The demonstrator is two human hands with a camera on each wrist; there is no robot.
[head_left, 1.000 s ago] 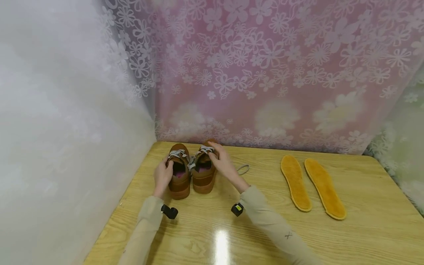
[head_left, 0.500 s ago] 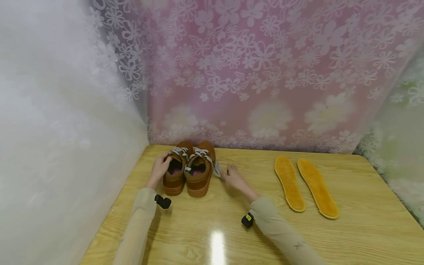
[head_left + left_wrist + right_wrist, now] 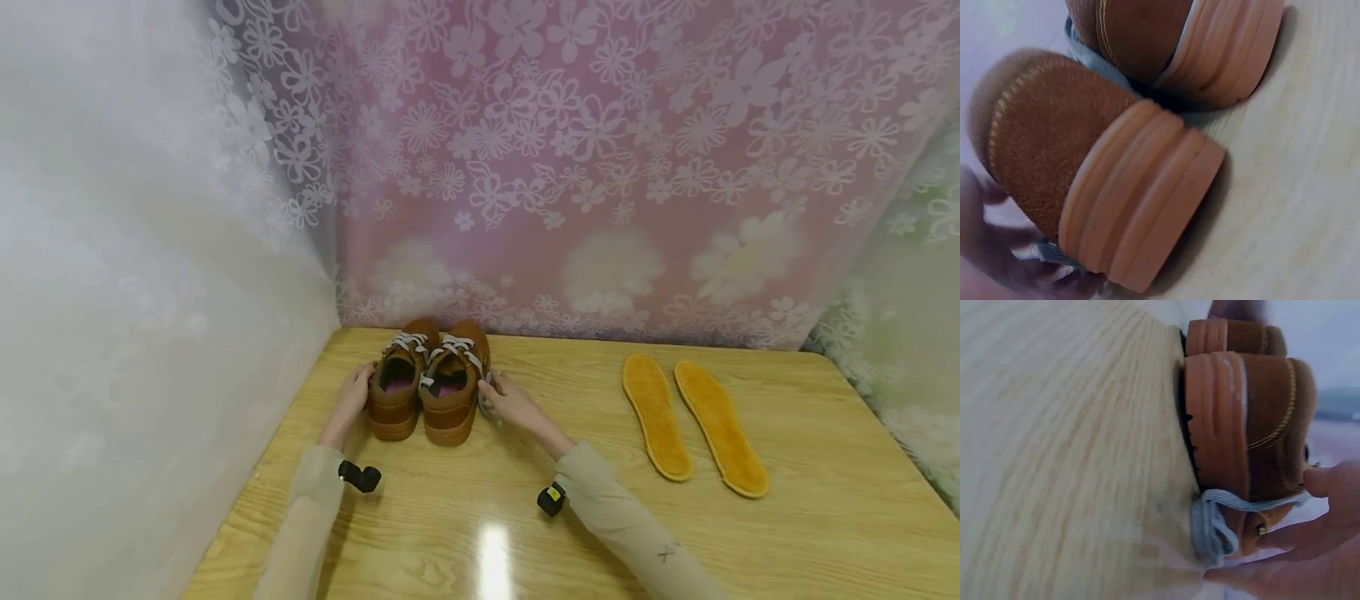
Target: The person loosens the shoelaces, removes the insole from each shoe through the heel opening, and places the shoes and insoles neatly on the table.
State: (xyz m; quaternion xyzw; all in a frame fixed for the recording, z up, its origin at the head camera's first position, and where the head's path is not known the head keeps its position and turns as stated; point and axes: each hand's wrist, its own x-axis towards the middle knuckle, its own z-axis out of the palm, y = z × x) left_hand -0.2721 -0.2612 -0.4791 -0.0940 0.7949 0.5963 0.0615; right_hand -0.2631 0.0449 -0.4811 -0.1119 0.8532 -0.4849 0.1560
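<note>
Two brown lace-up shoes stand side by side at the back left, heels facing me: a left shoe (image 3: pixel 393 408) and a right shoe (image 3: pixel 448 417). My left hand (image 3: pixel 351 402) lies along the left shoe's outer side. In the left wrist view its bent fingers are spread by a grey shoelace (image 3: pixel 1054 253) low beside the sole. My right hand (image 3: pixel 517 408) touches the right shoe's outer side, thumb and fingers apart. A looped grey shoelace (image 3: pixel 1210 525) hangs down that side to the tabletop, close to the fingertips in the right wrist view.
Two fuzzy orange insoles, a left one (image 3: pixel 657 417) and a right one (image 3: pixel 722 429), lie on the wooden table (image 3: pixel 420 533) to the right. A pink flowered curtain (image 3: pixel 570 208) stands behind the table, and a pale one (image 3: pixel 150 292) at the left.
The shoes have been brought parallel. My right hand left the right shoe, took the loose lace, then brought it against the shoe's side. My left hand slid down from the left shoe's opening to its outer side.
</note>
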